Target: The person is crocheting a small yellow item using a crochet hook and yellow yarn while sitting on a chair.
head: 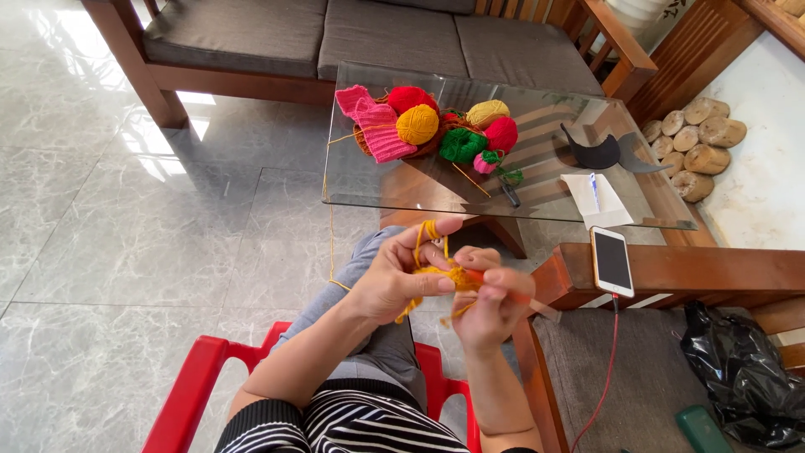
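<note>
Daylight is pouring in from the upper left, glaring hard off the marble floor and bouncing off the glass table. Everything's looking sharp, shadows staying soft, edges bending a little wide-angle.

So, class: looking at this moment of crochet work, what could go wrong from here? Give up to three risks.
1. The yellow strand hangs from the glass table's edge down to the left hand; it might snag or drag the yellow ball off.
2. The strand looped over a left-hand finger could slip, loosening tension.
3. The phone sits on the armrest near the right hand; an elbow could knock it.
</note>
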